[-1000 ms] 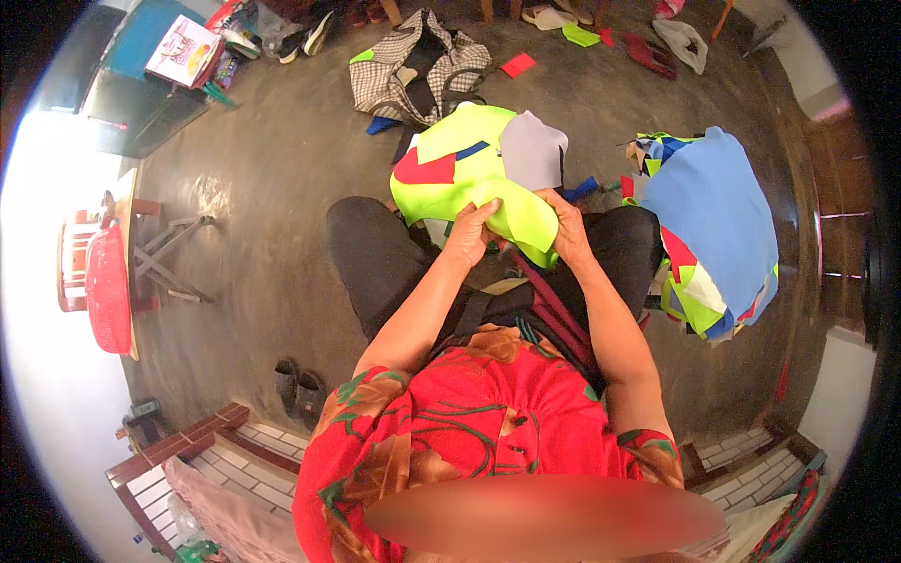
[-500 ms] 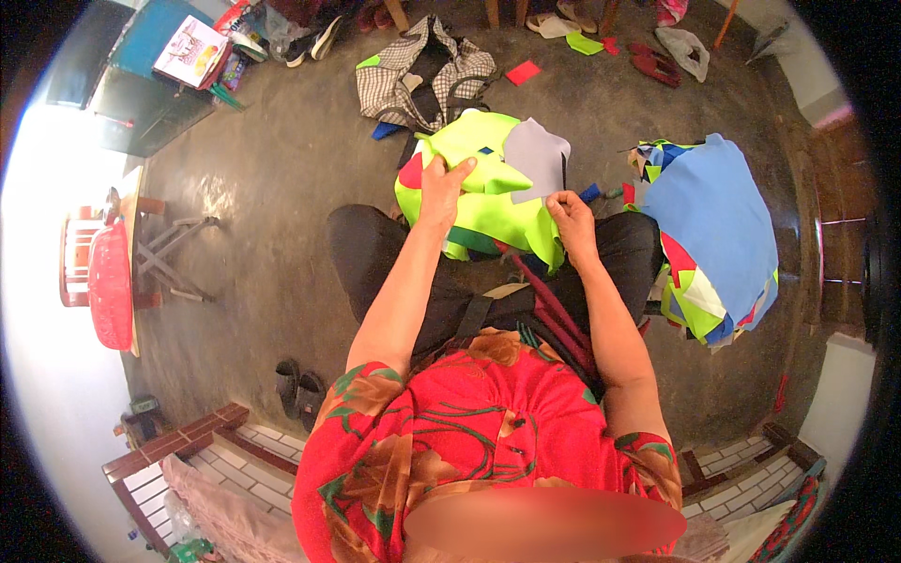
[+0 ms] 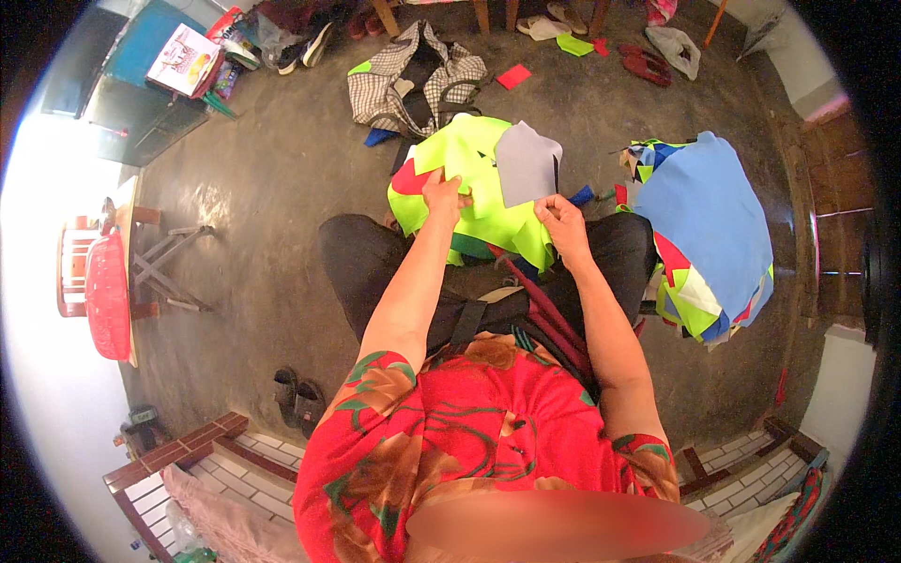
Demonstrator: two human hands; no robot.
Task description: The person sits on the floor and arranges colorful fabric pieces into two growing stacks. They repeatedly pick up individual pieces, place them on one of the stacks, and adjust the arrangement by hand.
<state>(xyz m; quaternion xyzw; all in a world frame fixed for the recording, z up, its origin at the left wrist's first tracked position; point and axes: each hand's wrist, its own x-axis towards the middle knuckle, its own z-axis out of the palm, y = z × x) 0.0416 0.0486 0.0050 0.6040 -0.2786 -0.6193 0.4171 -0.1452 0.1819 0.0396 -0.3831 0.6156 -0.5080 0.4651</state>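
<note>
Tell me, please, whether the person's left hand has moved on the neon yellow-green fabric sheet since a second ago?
Yes. The left hand has slid outward to the person's left across the neon yellow-green fabric sheet, away from the right hand and toward the red fabric patch.

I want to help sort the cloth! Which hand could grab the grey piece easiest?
The right hand, probably. It grips the neon yellow-green cloth just below the grey piece, nearly touching it. The left hand presses the cloth farther over, by the red patch.
</note>
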